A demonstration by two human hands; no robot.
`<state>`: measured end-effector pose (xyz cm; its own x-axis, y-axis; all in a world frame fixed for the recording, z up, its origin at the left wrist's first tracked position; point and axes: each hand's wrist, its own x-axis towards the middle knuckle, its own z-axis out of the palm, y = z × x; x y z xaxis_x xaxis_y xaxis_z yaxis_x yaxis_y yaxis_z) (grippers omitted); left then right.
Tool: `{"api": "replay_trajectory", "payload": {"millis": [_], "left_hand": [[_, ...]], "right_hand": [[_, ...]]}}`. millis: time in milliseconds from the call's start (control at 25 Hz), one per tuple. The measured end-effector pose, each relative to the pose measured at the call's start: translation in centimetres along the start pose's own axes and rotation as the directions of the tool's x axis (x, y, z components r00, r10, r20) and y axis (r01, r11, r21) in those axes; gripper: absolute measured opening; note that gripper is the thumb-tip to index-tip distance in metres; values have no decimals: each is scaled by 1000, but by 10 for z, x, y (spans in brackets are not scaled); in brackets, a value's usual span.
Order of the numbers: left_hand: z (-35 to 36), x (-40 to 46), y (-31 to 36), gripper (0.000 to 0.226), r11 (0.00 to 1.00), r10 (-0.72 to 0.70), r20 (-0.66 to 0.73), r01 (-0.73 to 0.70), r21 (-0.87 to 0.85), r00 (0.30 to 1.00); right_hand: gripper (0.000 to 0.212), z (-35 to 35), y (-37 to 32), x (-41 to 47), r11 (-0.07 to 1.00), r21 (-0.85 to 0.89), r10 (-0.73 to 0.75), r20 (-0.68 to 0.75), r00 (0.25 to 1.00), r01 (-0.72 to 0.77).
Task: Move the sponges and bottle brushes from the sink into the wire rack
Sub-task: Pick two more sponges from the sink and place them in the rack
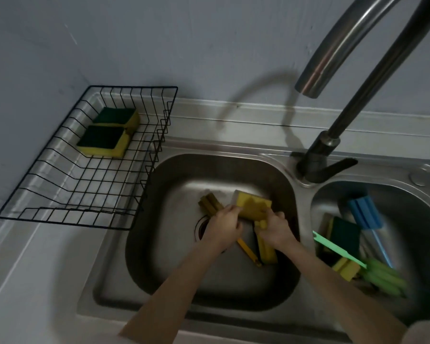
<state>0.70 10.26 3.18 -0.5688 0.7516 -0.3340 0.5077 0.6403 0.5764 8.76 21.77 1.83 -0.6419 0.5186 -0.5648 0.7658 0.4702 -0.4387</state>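
Both my hands are down in the left sink basin (159,244). My left hand (225,225) and my right hand (274,230) both grip a yellow sponge (251,206) held just above the basin floor. A yellow bottle brush (210,203) lies under my left hand, its handle running toward the right. Another yellow sponge (267,250) lies below my right hand. The black wire rack (67,194) on the left counter holds two green-topped yellow sponges (103,141).
The right basin (333,194) holds a blue bottle brush (364,211), a green bottle brush (382,276), a green-topped sponge (344,235) and a yellow sponge (346,269). A dark tap (318,165) stands between the basins, its spout overhead. The drain (202,227) is by my left hand.
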Motion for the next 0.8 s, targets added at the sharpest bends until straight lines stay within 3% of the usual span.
{"api": "replay_trajectory", "payload": {"millis": [280,600,680,800], "left_hand": [[37,59,-19,66,994,-9,152,-8,109,988],[55,93,-26,88,993,-80,131,67,99,988],[58,92,-28,83,990,-127,140,116,84,982],[59,87,-31,57,973,-232,161,230,36,959]], "right_hand": [[74,31,16,24,992,96,86,15,996,-87],[77,42,25,34,971,217,103,-21,994,-97],[77,42,25,35,969,226,107,-19,994,-100],[72,40,25,35,975,204,91,-11,996,-87]]}}
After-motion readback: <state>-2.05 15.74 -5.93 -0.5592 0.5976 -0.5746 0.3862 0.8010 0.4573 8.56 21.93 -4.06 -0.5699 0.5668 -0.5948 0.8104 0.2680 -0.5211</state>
